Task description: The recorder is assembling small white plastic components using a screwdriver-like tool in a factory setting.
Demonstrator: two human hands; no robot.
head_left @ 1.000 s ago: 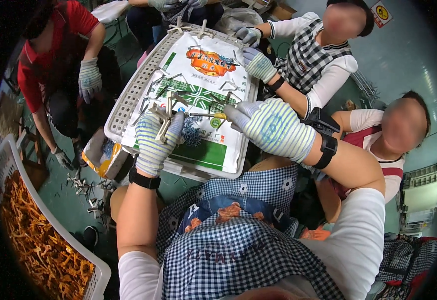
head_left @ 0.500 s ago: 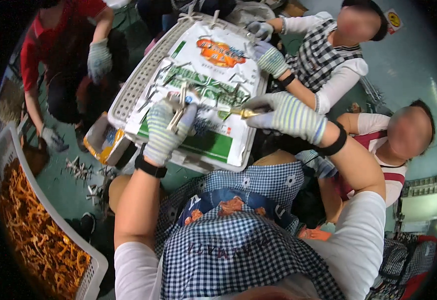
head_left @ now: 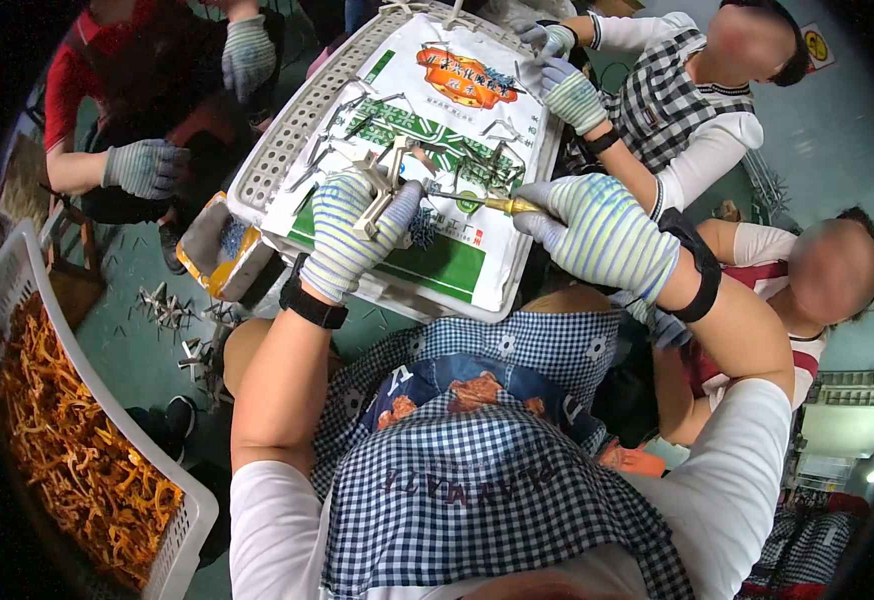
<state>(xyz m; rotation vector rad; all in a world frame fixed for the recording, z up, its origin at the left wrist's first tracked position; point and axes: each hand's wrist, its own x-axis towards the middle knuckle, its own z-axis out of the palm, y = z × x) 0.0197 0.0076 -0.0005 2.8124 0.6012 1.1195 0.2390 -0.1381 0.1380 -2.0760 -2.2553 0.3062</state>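
Observation:
My left hand (head_left: 342,232), in a striped knit glove, is closed around a pale beige angular frame-like part (head_left: 383,196) with several arms. My right hand (head_left: 607,238), gloved alike, grips the brass-coloured handle of a thin-shafted hand tool (head_left: 505,205). The shaft points left toward the part, its end close to my left thumb; whether it touches is unclear. Both hands are above a white and green printed sack (head_left: 397,62) spread over a perforated white crate (head_left: 282,135). Thin dark strips (head_left: 492,160) lie scattered on the sack. A small blue clump (head_left: 423,228) shows beside my left thumb.
At left stands a grey crate (head_left: 122,425) full of orange-brown curly pieces (head_left: 77,440). Silvery branched parts (head_left: 167,308) lie on the green floor near an orange and white box (head_left: 219,255). Gloved co-workers sit at left (head_left: 147,168), far right (head_left: 575,95) and right.
The view has shifted a little. My right hand's tool has come slightly nearer the beige part. The red-shirted co-worker's lower hand has risen from near the floor.

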